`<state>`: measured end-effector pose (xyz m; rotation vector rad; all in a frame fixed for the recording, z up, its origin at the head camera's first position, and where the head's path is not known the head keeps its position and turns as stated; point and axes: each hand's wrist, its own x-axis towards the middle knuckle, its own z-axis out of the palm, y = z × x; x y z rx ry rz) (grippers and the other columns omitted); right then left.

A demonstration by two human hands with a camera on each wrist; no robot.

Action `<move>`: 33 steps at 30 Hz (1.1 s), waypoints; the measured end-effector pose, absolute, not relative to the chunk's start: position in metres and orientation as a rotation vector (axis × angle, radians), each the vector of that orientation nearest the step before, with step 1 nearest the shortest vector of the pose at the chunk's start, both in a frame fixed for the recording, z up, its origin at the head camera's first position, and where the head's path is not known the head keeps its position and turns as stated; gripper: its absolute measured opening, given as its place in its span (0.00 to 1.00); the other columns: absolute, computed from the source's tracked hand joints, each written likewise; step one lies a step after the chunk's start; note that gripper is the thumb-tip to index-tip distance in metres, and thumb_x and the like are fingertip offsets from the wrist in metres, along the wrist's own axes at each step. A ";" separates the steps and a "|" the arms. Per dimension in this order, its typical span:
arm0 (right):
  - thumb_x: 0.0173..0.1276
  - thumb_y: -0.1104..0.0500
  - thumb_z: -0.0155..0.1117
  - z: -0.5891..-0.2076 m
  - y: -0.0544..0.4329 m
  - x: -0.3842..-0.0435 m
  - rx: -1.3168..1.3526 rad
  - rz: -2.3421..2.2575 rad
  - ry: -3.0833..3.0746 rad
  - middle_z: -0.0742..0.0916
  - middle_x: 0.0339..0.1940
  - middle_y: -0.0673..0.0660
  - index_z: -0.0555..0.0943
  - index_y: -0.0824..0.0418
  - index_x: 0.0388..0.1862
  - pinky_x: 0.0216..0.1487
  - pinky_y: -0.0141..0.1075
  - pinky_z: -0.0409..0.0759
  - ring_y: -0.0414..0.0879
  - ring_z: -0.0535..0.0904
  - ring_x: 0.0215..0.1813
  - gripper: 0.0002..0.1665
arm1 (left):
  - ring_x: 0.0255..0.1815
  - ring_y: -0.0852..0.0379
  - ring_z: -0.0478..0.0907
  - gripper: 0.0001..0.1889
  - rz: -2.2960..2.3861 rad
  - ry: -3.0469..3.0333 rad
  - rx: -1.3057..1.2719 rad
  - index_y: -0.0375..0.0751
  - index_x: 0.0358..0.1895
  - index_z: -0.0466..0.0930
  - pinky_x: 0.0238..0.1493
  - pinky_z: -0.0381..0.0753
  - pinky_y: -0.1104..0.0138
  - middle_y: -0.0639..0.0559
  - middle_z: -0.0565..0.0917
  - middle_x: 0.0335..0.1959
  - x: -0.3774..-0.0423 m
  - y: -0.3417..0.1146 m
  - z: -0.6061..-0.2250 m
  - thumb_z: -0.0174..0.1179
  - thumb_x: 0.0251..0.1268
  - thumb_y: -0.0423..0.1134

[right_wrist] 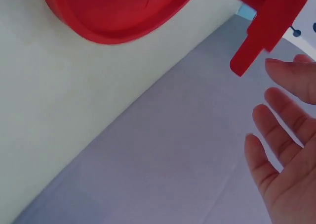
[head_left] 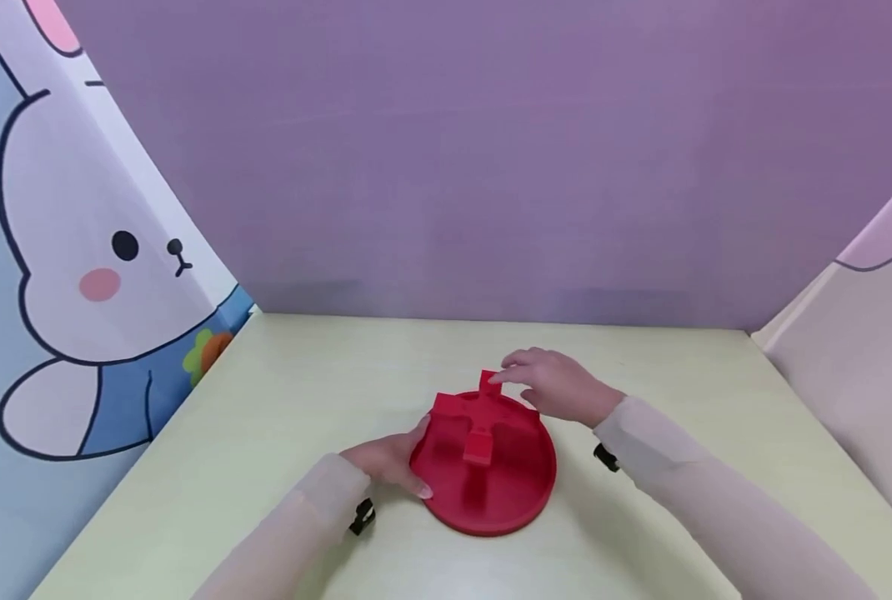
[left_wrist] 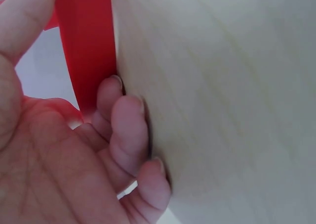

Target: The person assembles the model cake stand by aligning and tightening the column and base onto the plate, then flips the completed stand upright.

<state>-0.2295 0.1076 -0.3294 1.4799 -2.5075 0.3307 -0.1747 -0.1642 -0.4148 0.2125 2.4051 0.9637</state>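
Note:
A red round dish-like base (head_left: pixel 491 510) lies on the table, and above it stands a red cross-shaped top (head_left: pixel 483 410) with blocky arm ends. My left hand (head_left: pixel 392 458) grips the base's left edge; the left wrist view has its fingertips low against the red rim (left_wrist: pixel 91 46), near the tabletop. Over by the far arm of the cross is my right hand (head_left: pixel 562 387), fingers loosely extended. From the right wrist, a small gap shows between those fingers and a stepped red arm end (right_wrist: pixel 276 21). The cross's centre support is mostly hidden.
The pale table (head_left: pixel 326 367) meets a purple back wall (head_left: pixel 446 167). A panel with a cartoon rabbit (head_left: pixel 78 250) rises on the left, and a light panel (head_left: pixel 851 358) on the right. Black straps (head_left: pixel 363 517) show at both wrists.

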 end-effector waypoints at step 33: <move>0.54 0.66 0.74 -0.332 0.105 -0.227 1.478 0.360 -2.761 0.86 0.42 0.51 0.86 0.59 0.47 0.49 0.43 0.80 0.48 0.81 0.47 0.19 | 0.68 0.42 0.58 0.59 0.925 2.388 0.252 0.41 0.77 0.41 0.55 0.75 0.51 0.44 0.63 0.69 -0.174 -0.152 -0.413 0.76 0.46 0.40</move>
